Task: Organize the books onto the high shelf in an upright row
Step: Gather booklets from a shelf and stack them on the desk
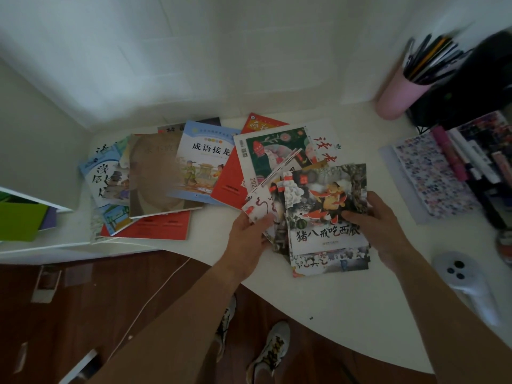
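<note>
Two bare forearms are seen rising from the lower edge of the frame toward the centre. Left hand: fingers curled round the left edge of a fan of thin picture booklets, thumb laid on a white booklet with red brushwork. Right hand: thumb pressed on the cover of the topmost booklet, fingers tucked beneath its right edge. The booklets are held loosely stacked, slightly askew, just above or on the white desk at centre right; contact with the desk cannot be told.

Scattered books, lying flat and overlapping, are spread across the desk left of centre: a brown-covered book uppermost at left, a blue-bordered illustrated book beside it, a red book partly beneath both, and a white magazine with a green and red cover touching the booklets' upper edge.

Pink pen cup, upper right, filled with pens and pencils. A patterned notebook with markers alongside lies at right. White controller, lower right, rests on the desk. Green folders are stored at the left edge. Sneakers are visible on the dark wood floor, bottom centre.
</note>
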Demonstrator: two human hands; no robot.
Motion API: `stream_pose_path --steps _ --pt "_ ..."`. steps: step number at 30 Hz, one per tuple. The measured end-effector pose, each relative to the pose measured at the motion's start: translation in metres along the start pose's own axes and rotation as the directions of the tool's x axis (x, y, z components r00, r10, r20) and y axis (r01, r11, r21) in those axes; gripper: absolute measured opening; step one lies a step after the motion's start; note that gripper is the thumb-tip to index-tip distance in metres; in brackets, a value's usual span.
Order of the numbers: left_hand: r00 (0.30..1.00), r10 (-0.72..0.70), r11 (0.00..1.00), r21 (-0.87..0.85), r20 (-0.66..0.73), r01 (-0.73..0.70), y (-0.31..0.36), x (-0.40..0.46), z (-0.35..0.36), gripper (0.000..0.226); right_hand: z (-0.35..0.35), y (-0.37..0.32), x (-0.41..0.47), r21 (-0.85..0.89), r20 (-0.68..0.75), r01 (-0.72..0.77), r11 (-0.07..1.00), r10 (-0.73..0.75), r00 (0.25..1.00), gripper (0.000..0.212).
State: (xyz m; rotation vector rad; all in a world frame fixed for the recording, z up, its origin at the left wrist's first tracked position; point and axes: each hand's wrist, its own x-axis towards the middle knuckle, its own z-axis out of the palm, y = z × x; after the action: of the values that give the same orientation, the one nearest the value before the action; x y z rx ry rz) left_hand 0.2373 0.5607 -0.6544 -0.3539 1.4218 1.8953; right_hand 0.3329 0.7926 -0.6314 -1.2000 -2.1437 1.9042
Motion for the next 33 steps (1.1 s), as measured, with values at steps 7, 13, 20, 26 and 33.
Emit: stream_pose_path --steps 7,13,20,26,33 --pt "0.985 0.145 0.966 0.227 -0.089 -0.122 0.001 0.003 0.002 0.045 -0.003 0.015 -0.019 0.131 -0.015 0.025 0.991 -0.023 1.000 0.033" --pt "0.989 -0.041 0.999 -0.008 0.144 0.043 0.005 -0.007 0.017 0.027 -0.012 0.036 -0.034 0.447 -0.058 -0.062 0.892 0.098 0.993 0.039" --pt "0.988 0.150 0.950 0.271 0.044 -0.156 0.008 -0.009 0.024 0.039 -0.020 0.045 -0.052 0.614 -0.110 -0.114 0.781 0.228 0.967 0.062" --pt "0.996 -0.033 0.982 0.186 0.082 0.017 0.008 -0.015 0.032 0.031 -0.027 0.051 -0.059 0.613 0.017 -0.295 0.733 0.360 0.933 0.057" --pt "0.983 0.135 0.934 0.316 0.126 -0.169 -0.001 -0.021 0.041 0.014 -0.034 0.042 -0.064 0.619 -0.020 -0.154 0.770 0.211 0.977 0.053"
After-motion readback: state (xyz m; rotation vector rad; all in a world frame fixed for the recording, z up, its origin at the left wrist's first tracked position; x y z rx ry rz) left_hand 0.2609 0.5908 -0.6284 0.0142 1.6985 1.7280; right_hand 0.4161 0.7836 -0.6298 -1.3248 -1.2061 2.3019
